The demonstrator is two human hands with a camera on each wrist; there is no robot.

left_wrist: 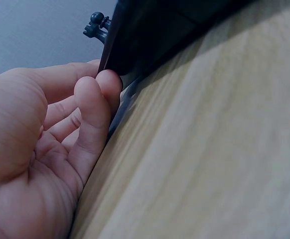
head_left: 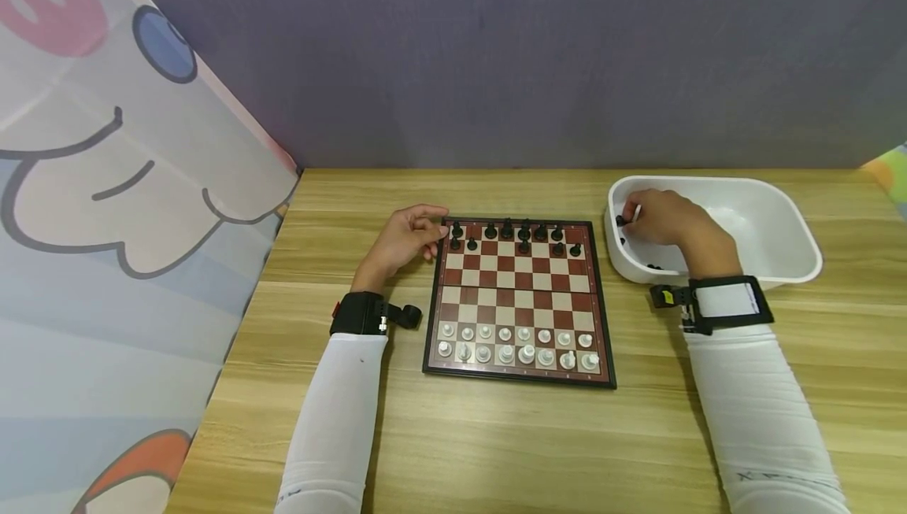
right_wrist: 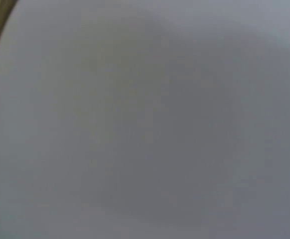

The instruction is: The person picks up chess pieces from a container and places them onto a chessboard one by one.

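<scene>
A chessboard [head_left: 515, 305] with red and cream squares and a dark rim lies flat on the table. My left hand [head_left: 409, 240] holds its far left corner, fingertips at the rim; the left wrist view shows the curled fingers [left_wrist: 92, 99] against the dark edge. White pieces [head_left: 527, 354] fill the two near rows. Black pieces [head_left: 506, 228] stand in the two far rows, with gaps between some. Inside the white plastic tub [head_left: 808, 250], my right hand [head_left: 664, 220] pinches a black chess piece [head_left: 620, 220] at the left wall. Its shape is mostly hidden.
A few more small black pieces [head_left: 653, 267] lie in the tub near the right hand. The wooden table [head_left: 496, 443] meets a grey panel [head_left: 496, 57] at its far edge. A printed cartoon sheet [head_left: 92, 301] borders the left side. The right wrist view shows only blurred white.
</scene>
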